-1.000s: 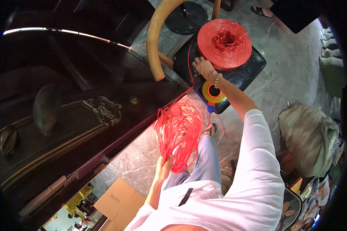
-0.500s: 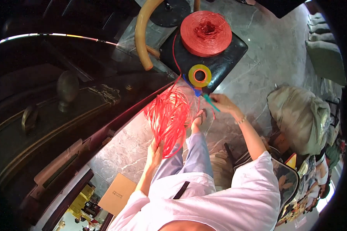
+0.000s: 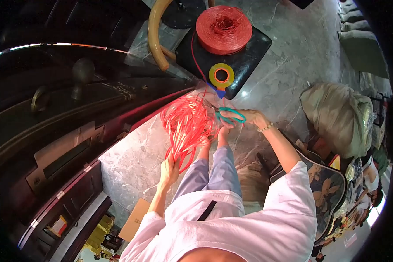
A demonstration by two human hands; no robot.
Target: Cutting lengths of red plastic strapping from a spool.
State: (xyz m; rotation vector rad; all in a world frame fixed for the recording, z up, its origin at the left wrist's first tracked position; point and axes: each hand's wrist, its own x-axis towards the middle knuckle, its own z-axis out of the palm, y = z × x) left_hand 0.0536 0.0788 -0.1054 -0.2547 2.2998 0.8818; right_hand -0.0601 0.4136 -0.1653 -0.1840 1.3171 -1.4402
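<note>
My left hand is closed around the lower end of a loose bundle of red plastic twine, whose many loops fan out away from me. Teal-handled scissors are in my right hand, fingers in the handles. Their blades point left and reach the bundle's right side; whether they are parted on a strand is too fine to see. A large red twine roll lies on a black seat, a single strand running down from it towards the bundle. Nearer me on the seat sits a yellow tape roll.
A dark wooden cabinet or door fills the left side. A curved wooden arm rises beside the seat. A fabric-covered bundle and a floral-patterned chair stand on the right. A cardboard box lies at lower left.
My right hand has brought the scissors left to the bundle, their handles now spread in view. My left hand still grips the twine, slightly lower left. The whole view has shifted a little.
</note>
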